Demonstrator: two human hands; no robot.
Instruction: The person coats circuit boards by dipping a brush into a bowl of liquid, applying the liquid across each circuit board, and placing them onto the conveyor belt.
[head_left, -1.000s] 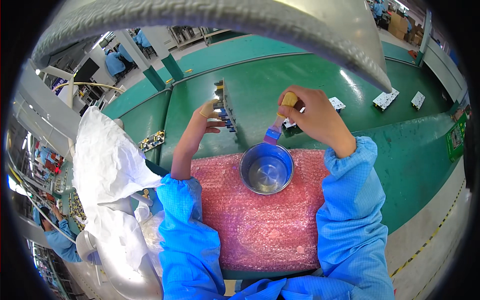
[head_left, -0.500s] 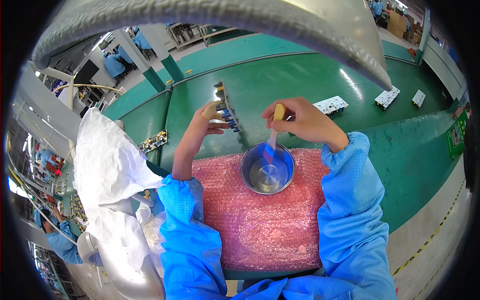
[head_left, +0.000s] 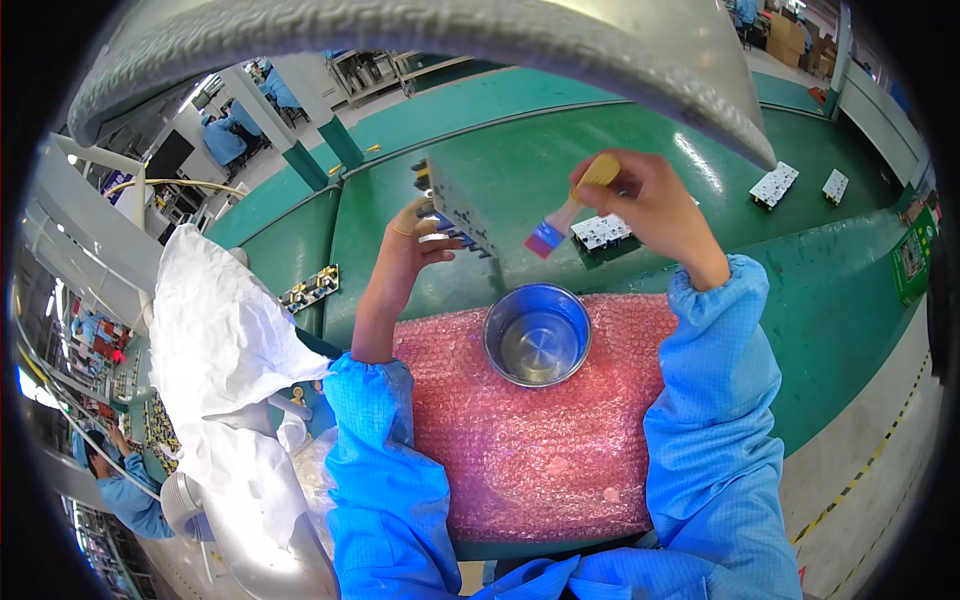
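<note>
My left hand [head_left: 405,245] grips a circuit board [head_left: 462,212] by its component side, holding it tilted above the green bench. Tall parts stick out from the board toward my palm, and its flat side faces right. A brush [head_left: 566,213] with a yellow handle is pinched in my right hand [head_left: 645,200], bristles pointing down and left toward the board but apart from it. Below both hands stands a round metal bowl [head_left: 538,336], whose shiny bottom shows. It rests on pink bubble wrap [head_left: 535,450] in front of me.
More boards lie on the green bench [head_left: 560,140]: a white one [head_left: 603,231] behind my right hand, another [head_left: 774,186] farther right, one [head_left: 310,288] at left. A white-covered lamp arm [head_left: 225,330] stands at my left. A large curved pale hood [head_left: 600,50] hangs overhead.
My right hand has lifted the brush out of the bowl and moved up and right. The board in my left hand has turned, showing more of its flat side. Boards on the bench have shifted left.
</note>
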